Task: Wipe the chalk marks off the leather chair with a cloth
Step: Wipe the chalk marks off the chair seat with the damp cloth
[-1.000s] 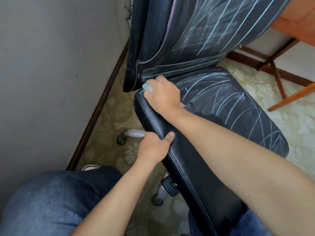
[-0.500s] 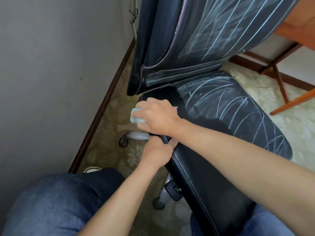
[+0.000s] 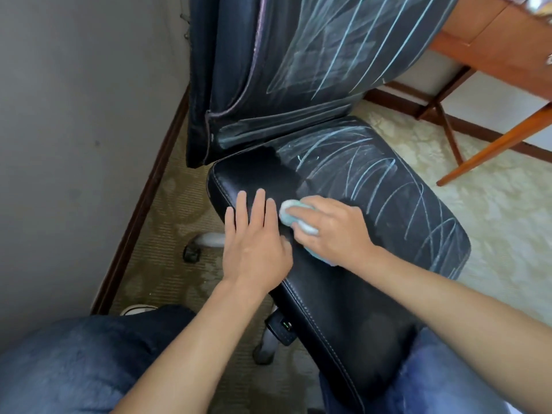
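Observation:
A black leather chair seat (image 3: 334, 300) fills the middle of the view, its left and near part dark and free of marks. Pale blue chalk marks (image 3: 397, 186) cover the right half of the seat and the backrest (image 3: 328, 55). My right hand (image 3: 331, 228) grips a bunched light blue cloth (image 3: 291, 216) and presses it on the seat at the border of the marked area. Just left of the cloth, my left hand (image 3: 254, 240) lies flat on the seat with its fingers straight.
A grey wall with a brown skirting board (image 3: 140, 204) runs close along the left. A wooden desk (image 3: 493, 52) with slanted legs stands at the right on patterned carpet. The chair's castors (image 3: 191, 252) and base show under the seat. My knees in jeans are on either side.
My right hand drew the cloth from the seat's back left corner toward me and then to the right. My left hand let go of the seat's side edge and now lies flat on top.

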Tool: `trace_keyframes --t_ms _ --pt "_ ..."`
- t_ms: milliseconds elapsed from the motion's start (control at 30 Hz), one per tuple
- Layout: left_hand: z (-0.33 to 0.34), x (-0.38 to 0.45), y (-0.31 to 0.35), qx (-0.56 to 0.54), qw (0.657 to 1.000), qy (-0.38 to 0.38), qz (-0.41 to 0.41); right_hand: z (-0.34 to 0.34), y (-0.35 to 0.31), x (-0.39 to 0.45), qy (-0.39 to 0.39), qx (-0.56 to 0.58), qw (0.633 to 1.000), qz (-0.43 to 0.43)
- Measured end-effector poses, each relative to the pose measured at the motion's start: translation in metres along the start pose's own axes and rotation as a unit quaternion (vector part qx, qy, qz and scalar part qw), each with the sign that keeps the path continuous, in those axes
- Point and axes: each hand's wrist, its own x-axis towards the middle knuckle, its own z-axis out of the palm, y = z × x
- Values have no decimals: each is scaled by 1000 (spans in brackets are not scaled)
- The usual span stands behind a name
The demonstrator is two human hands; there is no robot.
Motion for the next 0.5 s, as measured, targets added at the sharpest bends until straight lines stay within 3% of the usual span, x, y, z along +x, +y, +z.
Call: trace_keyframes --t_ms 67,133,167,200,333,367,467,500 --pt "2 1 2 41 999 -15 23 -10 31 11 -15 -46 988 147" --pt "-1 9 3 76 996 -13 44 -8 46 24 -10 -6 946 324" --pt "-1 15 2 83 995 0 59 -5 37 25 -12 18 941 338" --pt "-1 21 -1 78 994 13 70 0 25 25 -10 28 954 298" --pt "11 32 -10 86 994 8 71 -1 12 10 -38 82 993 76" --pt "14 31 -10 100 993 3 69 -4 23 15 -43 57 994 88" --pt "17 27 -7 121 991 13 60 -3 53 35 -19 21 955 294" --pt "17 26 -5 123 991 16 58 1 46 37 -14 39 953 301"
